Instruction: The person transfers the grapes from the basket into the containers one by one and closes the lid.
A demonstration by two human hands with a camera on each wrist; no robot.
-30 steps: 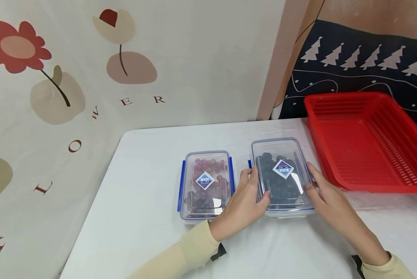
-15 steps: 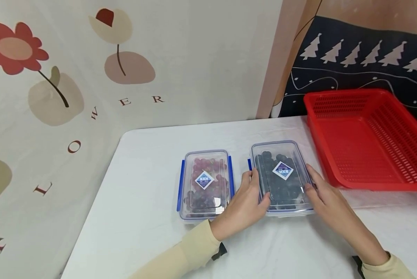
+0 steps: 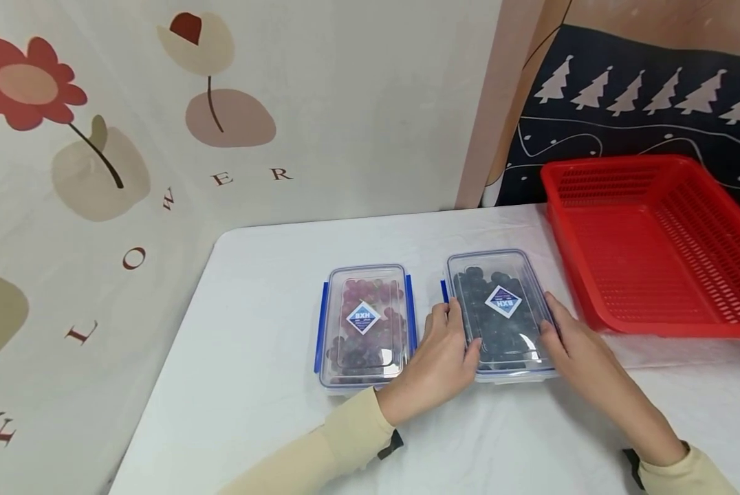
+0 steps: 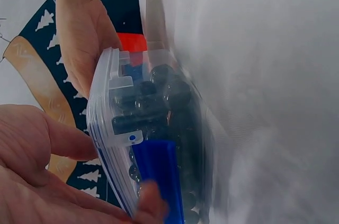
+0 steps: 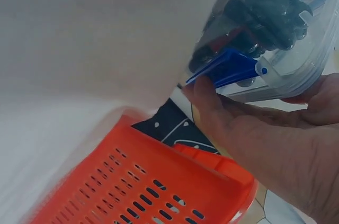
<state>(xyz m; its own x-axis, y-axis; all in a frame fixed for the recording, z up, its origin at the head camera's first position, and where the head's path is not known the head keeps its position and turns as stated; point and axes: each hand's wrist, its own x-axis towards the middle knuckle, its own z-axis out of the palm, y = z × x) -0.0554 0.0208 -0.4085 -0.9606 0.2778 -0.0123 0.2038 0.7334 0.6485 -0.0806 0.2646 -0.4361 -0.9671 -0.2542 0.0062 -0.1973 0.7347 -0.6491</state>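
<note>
A clear lidded food container [image 3: 500, 268] of dark grapes [image 4: 175, 91] is held between both hands, one at each long side. My left hand [image 3: 439, 361] has its thumb on the lid's edge, with fingers at the side by a blue latch [image 4: 156, 173]. On the opposite side, my right hand [image 3: 583, 357] grips the edge, thumb on the lid. There a fingertip touches another blue latch [image 5: 233, 68], which angles out from the wall. A second clear container [image 3: 376, 271] of reddish and dark grapes lies at the left, lid on, with blue latches along both sides.
A red plastic basket [image 3: 630, 275] with slotted walls stands at the right, close to my right hand. White cloth covers the table [image 3: 221, 385]. Behind it hang a flower-printed curtain [image 3: 357, 117] and a dark cloth with white trees [image 3: 630, 124].
Hardly anything differs. The far end of the held container sits slightly lower in view, and the hands keep their grip on its sides. The head view has shifted a little.
</note>
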